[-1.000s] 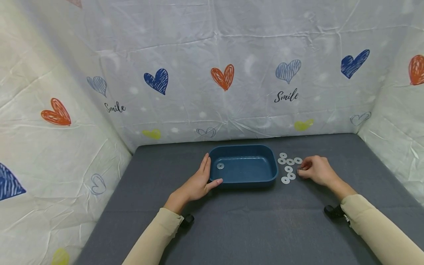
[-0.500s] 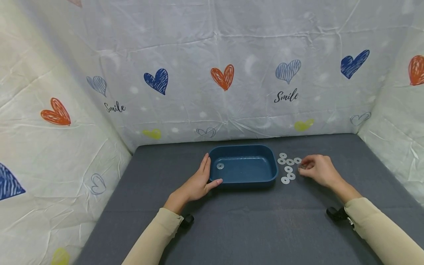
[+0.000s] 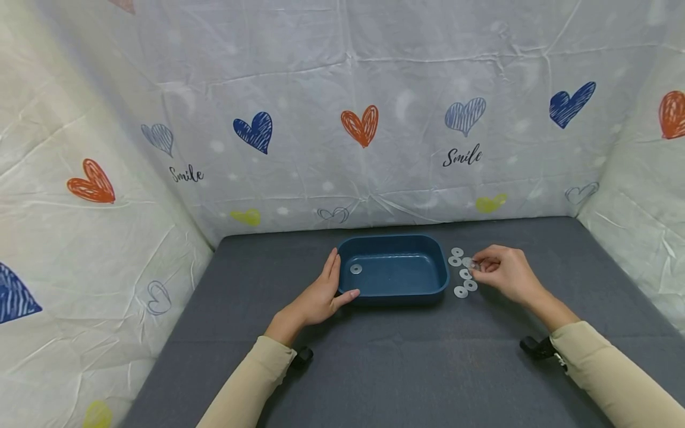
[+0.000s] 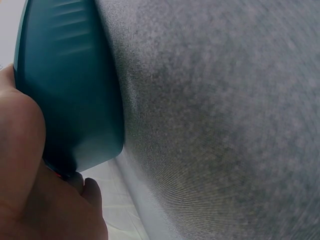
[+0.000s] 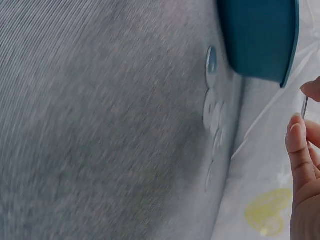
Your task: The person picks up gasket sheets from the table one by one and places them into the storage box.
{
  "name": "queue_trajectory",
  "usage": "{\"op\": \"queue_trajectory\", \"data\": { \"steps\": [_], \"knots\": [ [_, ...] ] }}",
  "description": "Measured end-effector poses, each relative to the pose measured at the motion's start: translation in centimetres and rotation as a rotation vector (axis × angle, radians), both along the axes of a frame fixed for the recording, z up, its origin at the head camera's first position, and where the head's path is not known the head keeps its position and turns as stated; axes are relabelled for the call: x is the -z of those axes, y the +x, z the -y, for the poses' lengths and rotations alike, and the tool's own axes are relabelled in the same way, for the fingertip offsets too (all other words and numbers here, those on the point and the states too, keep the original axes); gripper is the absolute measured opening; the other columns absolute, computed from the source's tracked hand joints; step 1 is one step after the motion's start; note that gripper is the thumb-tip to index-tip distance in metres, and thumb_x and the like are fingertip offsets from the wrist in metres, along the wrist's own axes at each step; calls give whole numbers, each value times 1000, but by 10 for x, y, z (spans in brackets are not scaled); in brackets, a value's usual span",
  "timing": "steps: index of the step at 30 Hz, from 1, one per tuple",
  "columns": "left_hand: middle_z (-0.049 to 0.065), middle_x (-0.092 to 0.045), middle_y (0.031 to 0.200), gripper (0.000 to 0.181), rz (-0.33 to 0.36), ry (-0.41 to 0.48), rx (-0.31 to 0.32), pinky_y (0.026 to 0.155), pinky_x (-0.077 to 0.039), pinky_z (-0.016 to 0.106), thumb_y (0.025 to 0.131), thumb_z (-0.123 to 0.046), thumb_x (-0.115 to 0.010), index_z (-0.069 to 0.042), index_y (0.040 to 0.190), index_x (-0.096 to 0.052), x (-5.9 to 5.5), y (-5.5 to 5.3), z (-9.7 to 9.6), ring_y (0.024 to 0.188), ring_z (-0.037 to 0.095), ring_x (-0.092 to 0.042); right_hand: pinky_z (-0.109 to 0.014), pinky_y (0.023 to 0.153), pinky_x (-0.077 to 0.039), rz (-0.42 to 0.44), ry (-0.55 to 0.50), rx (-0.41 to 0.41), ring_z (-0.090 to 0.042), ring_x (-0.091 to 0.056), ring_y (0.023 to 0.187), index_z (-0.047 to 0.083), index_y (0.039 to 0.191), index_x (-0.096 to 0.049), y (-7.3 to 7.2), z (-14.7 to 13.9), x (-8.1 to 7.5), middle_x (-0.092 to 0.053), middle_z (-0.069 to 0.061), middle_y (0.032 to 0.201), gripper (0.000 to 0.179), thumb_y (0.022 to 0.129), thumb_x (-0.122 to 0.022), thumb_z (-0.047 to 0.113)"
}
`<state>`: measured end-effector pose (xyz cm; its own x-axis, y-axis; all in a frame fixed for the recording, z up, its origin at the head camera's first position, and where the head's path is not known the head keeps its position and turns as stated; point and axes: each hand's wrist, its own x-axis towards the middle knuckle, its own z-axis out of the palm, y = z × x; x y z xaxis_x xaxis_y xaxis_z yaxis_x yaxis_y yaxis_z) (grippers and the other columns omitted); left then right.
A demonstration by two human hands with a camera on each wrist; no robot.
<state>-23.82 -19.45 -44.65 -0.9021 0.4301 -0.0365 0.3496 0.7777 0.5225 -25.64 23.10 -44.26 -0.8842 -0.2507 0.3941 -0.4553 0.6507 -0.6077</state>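
My left hand (image 3: 316, 292) rests against the left end of a dark blue rectangular tray (image 3: 395, 295). Its fingers lie straight along the end wall, and the thumb sits on the front rim. In the left wrist view the hand is at the wall of the tray (image 4: 75, 85). To the right of the tray, my right hand (image 3: 508, 273) pinches a flat metal washer (image 5: 305, 106) between thumb and fingers, seen edge-on in the right wrist view. Several washers (image 3: 461, 292) lie by the tray's right end, partly hidden by the fingers. One washer (image 3: 355, 268) lies inside the tray.
A dark grey cloth (image 3: 396, 368) covers the table. A white curtain (image 3: 299, 178) printed with hearts rises behind the table and along both sides. Black wrist devices (image 3: 537, 348) are strapped at both sleeves.
The right hand has moved left over the loose washers, with a washer pinched in its fingers. It now covers the rightmost washer's spot. The left hand and the tray have not moved.
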Motion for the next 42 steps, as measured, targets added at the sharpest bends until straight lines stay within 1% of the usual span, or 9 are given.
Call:
{"op": "queue_trajectory", "data": {
  "steps": [7,15,19,25,30,34,39,42],
  "knots": [
    [13,18,170,101,-4,0,2,122,-22,50,104,-56,-52,0,162,8,-1,0,0,157,33,-8,-25,63,-53,-27,-27,-43,-10,-62,71,2,97,-78,0,11,-3,-69,-3,87,14,84,-82,4],
    [15,17,170,100,-12,8,1,121,-24,51,104,-55,-52,1,162,7,1,1,-1,156,34,-10,-25,62,-52,-3,-42,-101,-11,-60,72,0,101,-78,0,24,-7,-68,-4,88,17,85,-80,3],
    [14,17,170,99,-11,12,-2,122,-24,50,104,-55,-52,0,162,6,-1,2,-1,157,32,-9,-25,64,-54,-10,-55,-135,-10,-62,72,1,102,-78,-1,31,-7,-68,-4,89,16,86,-79,3],
    [9,21,170,99,6,7,-6,122,-22,50,104,-56,-51,-1,163,7,-2,3,0,157,31,-6,-28,65,-55,-13,-72,-180,-11,-62,72,5,99,-78,-2,44,-8,-67,-1,87,13,86,-80,4],
    [12,19,170,99,4,13,-5,122,-23,50,104,-55,-51,0,162,6,-1,3,0,157,32,-8,-29,67,-56,-9,-91,-215,-11,-62,74,4,101,-78,-2,54,-7,-67,-2,89,15,86,-81,4],
    [14,17,170,100,-5,17,-7,122,-24,51,104,-56,-52,0,162,6,1,3,0,157,33,-9,-28,68,-56,12,-103,-233,-11,-63,75,5,101,-78,-2,63,-10,-68,-2,89,14,87,-81,5],
    [14,16,170,100,-14,17,-9,121,-24,51,104,-56,-52,1,162,5,1,2,0,156,33,-10,-28,68,-56,22,-111,-255,-13,-64,75,4,101,-77,-2,73,-14,-67,-3,89,14,87,-80,4],
    [14,17,170,99,-12,15,-4,122,-24,50,104,-55,-52,0,162,6,0,3,1,157,33,-10,-28,68,-56,23,-112,-268,-12,-63,75,4,101,-77,-3,79,-14,-67,-4,90,15,87,-81,4]
  ]
}}
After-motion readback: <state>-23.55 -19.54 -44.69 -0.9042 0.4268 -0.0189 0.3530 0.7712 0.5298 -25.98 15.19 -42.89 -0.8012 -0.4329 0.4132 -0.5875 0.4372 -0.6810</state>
